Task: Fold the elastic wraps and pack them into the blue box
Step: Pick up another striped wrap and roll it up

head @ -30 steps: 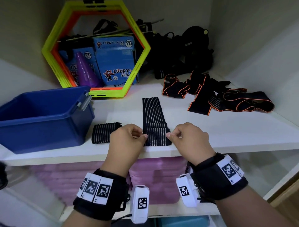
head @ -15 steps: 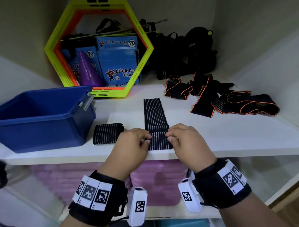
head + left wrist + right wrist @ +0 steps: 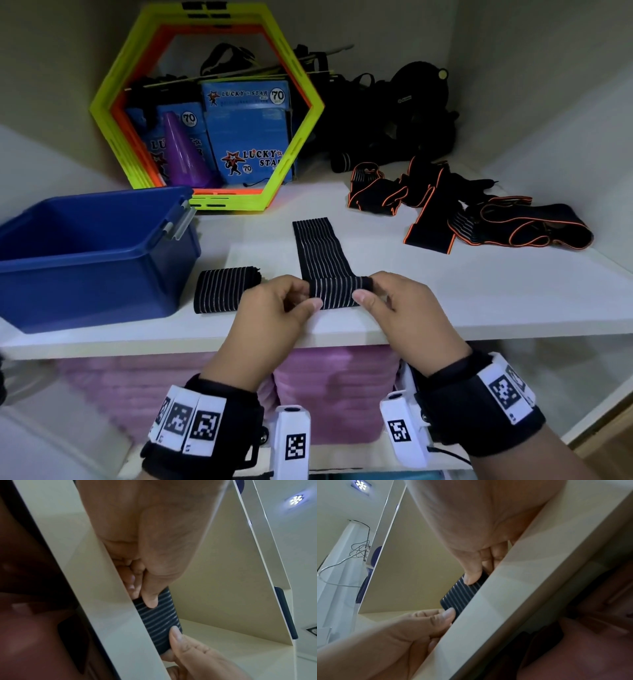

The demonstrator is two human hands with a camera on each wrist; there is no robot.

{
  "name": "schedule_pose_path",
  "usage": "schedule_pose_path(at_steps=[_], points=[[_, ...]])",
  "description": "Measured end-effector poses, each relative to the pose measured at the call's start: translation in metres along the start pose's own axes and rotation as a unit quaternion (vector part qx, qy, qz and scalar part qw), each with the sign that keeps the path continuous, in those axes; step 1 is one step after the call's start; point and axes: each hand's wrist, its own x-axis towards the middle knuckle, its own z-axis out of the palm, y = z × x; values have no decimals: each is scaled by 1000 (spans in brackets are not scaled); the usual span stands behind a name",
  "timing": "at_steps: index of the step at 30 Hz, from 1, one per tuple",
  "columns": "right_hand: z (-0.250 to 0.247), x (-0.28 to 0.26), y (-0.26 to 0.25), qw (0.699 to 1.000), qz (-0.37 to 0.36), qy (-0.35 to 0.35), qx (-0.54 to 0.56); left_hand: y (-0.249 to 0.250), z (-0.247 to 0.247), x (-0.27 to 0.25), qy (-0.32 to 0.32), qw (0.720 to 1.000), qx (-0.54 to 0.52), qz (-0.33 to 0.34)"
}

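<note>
A black striped elastic wrap (image 3: 320, 246) lies stretched away from me on the white shelf (image 3: 445, 291), its near end rolled up (image 3: 339, 291). My left hand (image 3: 301, 301) pinches the left end of that roll, thumb on its near face (image 3: 150, 601). My right hand (image 3: 370, 294) pinches the right end, thumb likewise on the roll (image 3: 471, 580). A rolled wrap (image 3: 222, 289) lies to the left, beside the blue box (image 3: 85, 253). The box's inside looks bare where I can see it.
Several black wraps with orange edging (image 3: 479, 219) lie in a heap at the back right. A yellow-green hexagon frame (image 3: 205, 102) with blue packets and a purple cone stands at the back. Pink items (image 3: 325, 383) fill the shelf below.
Both hands have rolled the wrap's near end farther away from me; the roll is thicker and the flat length shorter. The rolled wrap and box have not moved.
</note>
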Motion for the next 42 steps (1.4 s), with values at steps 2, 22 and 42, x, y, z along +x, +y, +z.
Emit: schedule_pose_path(at_steps=[2, 22, 42], points=[[4, 3, -1, 999, 28, 14, 11, 1, 3, 2, 20, 999, -29, -23], [9, 2, -8, 995, 53, 82, -12, 6, 12, 7, 49, 998, -1, -35], [-12, -7, 2, 998, 28, 44, 22, -1, 15, -2, -22, 997, 51, 52]])
